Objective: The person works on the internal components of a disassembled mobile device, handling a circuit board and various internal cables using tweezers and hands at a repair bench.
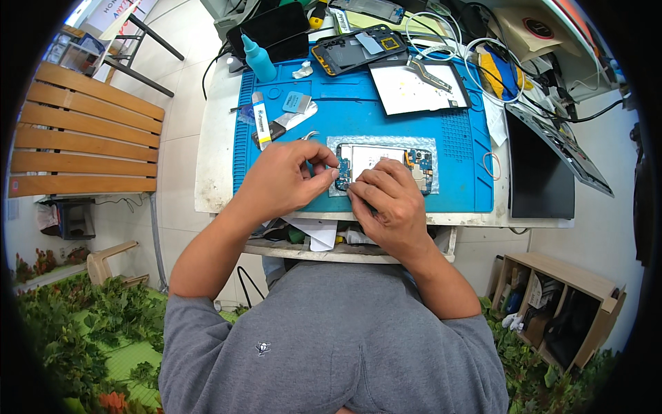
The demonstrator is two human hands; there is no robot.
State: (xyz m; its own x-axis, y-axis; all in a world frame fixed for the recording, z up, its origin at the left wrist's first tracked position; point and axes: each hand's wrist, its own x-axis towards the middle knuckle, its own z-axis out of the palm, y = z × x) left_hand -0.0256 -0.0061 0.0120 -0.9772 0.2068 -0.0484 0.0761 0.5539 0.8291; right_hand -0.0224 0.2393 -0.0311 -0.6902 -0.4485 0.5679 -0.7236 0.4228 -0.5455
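An opened smartphone (358,154) lies on a sheet of bubble wrap (433,146) over the blue work mat (314,200). Its white battery fills the middle, with blue circuit boards at both ends. At the phone's left end, my left hand (293,174) has thumb and forefinger pinched together; whatever they hold is too small to make out. My right hand (393,200) rests over the phone's near edge, fingers curled, with fingertips touching it near the battery. That hand hides part of the battery and near edge.
Left on the mat stand a turquoise dropper bottle (258,61) and a white-yellow tube (261,121). A phone frame (360,50) and a white panel (417,90) lie at the back. Cables (476,52) tangle at the right. An open drawer (324,250) juts below the table edge.
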